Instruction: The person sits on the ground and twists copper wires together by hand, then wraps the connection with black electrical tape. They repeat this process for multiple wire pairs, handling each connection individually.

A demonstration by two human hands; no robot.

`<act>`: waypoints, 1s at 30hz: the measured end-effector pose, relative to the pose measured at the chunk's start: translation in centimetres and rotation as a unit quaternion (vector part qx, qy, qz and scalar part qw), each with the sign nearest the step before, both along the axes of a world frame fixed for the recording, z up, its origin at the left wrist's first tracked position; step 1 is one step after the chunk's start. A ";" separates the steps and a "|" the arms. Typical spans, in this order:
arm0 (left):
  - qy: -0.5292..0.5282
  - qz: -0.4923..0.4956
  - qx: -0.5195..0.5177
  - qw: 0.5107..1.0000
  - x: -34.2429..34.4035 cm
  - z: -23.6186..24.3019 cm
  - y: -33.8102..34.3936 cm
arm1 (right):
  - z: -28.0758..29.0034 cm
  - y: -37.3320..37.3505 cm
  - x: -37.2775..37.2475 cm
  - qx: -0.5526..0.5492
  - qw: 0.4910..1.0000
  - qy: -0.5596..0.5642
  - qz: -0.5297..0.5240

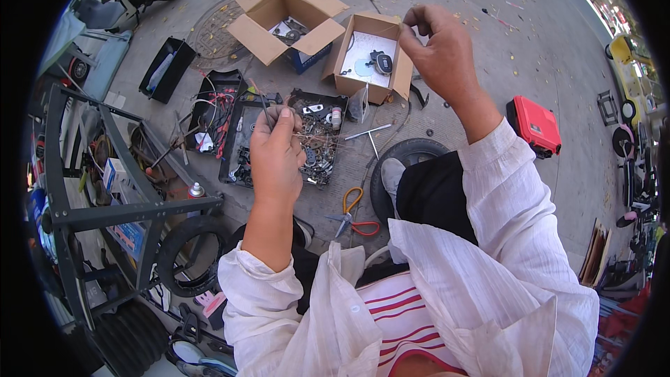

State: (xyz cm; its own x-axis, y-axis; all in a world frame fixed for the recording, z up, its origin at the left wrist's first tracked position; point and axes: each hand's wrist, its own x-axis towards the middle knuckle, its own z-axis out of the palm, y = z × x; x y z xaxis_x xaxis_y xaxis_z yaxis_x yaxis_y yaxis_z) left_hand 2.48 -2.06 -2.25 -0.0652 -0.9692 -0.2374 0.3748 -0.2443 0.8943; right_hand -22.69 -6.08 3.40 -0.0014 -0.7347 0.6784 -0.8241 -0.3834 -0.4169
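Note:
My left hand [278,150] is closed, thumb against the fingers, around a thin dark wire [263,103] that sticks up past the fingertips. Fine copper-coloured strands [331,141] fan out to its right, above a black tray [227,167] filled with screws and small metal parts. My right hand [441,47] is raised higher and to the right, beside an open cardboard box [401,73]. Its thumb and fingertips are pinched together. Whatever they hold is too fine to make out.
Orange-handled scissors [354,211], a T-shaped wrench [370,137] and a small tyre [408,150] lie close to my legs. Another open box [317,38] stands at the far side. A metal frame [139,213] is at left, a red case [536,126] at right.

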 end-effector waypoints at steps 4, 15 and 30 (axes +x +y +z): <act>0.071 -0.007 0.022 0.997 -0.9 1.0 0.0 | -0.4 1.8 3.5 0.154 0.956 0.062 0.241; 0.093 -0.090 0.022 0.991 -1.6 1.5 0.5 | -1.1 2.4 6.4 0.117 0.967 0.020 0.224; -0.126 -0.086 -0.070 0.986 -2.1 0.9 0.9 | -0.8 2.7 6.4 0.023 0.975 -0.034 0.216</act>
